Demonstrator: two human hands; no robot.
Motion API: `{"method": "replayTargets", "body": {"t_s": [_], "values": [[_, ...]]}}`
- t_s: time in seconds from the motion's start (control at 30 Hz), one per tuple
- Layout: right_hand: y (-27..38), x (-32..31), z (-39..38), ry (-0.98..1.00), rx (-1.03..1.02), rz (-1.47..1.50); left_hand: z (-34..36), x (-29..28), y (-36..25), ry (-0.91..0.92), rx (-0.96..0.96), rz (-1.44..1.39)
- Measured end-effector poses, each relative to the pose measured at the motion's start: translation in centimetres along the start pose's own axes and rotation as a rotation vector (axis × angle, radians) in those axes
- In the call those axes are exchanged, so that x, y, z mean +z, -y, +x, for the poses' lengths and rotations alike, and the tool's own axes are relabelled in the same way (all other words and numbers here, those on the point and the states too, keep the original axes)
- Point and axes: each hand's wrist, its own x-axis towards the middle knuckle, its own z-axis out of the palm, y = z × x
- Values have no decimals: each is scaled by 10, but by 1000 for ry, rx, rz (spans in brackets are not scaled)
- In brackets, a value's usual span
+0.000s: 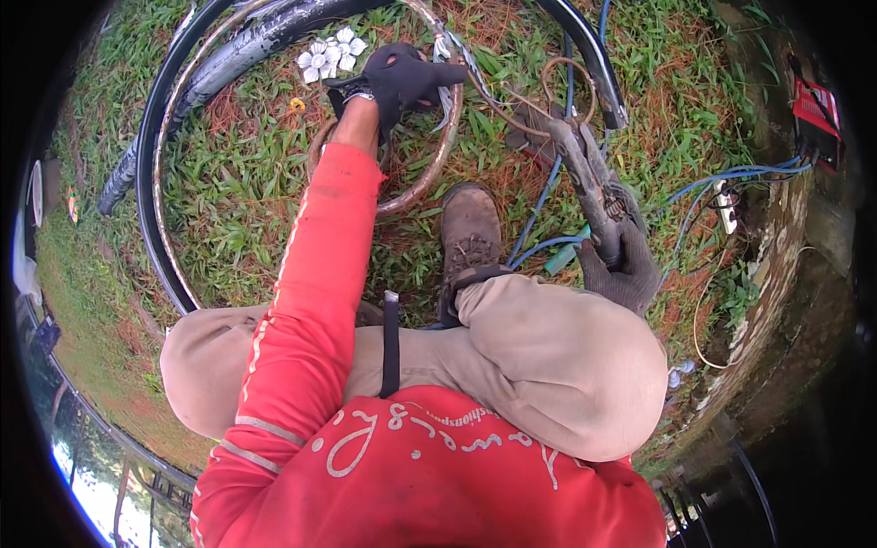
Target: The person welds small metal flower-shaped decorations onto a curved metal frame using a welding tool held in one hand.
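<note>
My left hand (pixel 402 82), in a black glove, is closed on a rusty curled metal rod (pixel 442 157) near its upper bend. The rod loops down over the grass beside my boot. My right hand (pixel 625 272), in a dark grey knitted glove, grips the near end of a long, worn grey tool (pixel 586 173); its exact kind is unclear. A thin rod (pixel 523 99) shows at the tool's far end, close to another small metal curl (pixel 594 96). Next to the right hand lies a teal tube-shaped piece (pixel 562 259), partly hidden behind the glove.
A large black curved bar (pixel 148 196) arcs around the left side, with a scuffed grey pipe (pixel 233 73) across it. White metal flowers (pixel 320 60) lie on the grass. Blue cables (pixel 539 205) run toward a red box (pixel 815 114) and white power strip (pixel 727 205) at right. My boot (pixel 470 228) stands between.
</note>
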Motion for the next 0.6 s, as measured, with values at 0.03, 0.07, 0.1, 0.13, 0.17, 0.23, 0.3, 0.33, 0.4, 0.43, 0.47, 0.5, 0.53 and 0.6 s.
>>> {"method": "replayTargets", "body": {"t_s": [0.03, 0.07, 0.1, 0.13, 0.17, 0.23, 0.3, 0.33, 0.4, 0.43, 0.47, 0.5, 0.53, 0.6], "values": [[3, 1, 2, -15, -30, -9, 2, 2, -3, -22, -8, 84], [5, 1, 2, -31, -61, -19, 2, 5, -4, -13, -8, 94], [7, 3, 2, -27, -54, -7, 0, 5, -5, -23, 2, 89], [9, 4, 1, 19, 9, 0, -1, 6, -5, -33, 12, 81], [9, 5, 0, 66, 71, 6, -3, 6, -5, -43, 23, 72], [12, 4, 3, 94, 68, -28, -2, 8, -3, -71, 30, 73], [13, 4, 4, 120, 62, -64, 4, 8, 3, -100, 40, 71], [12, 4, 4, 131, 57, -67, 10, 7, 8, -68, 31, 48], [13, 5, 5, 142, 53, -73, 12, 7, 11, -34, 20, 24], [16, 6, 5, 150, 82, -45, 4, 9, 5, -42, 28, -36], [17, 6, 4, 158, 112, -18, 0, 10, 2, -51, 36, -96], [16, 7, 4, 158, 114, -19, 2, 11, 3, -49, 35, -96], [17, 10, 5, 158, 93, -31, 3, 8, 6, -65, 63, -34], [16, 13, 5, 159, 71, -40, 2, 4, 6, -83, 91, 31]]}}
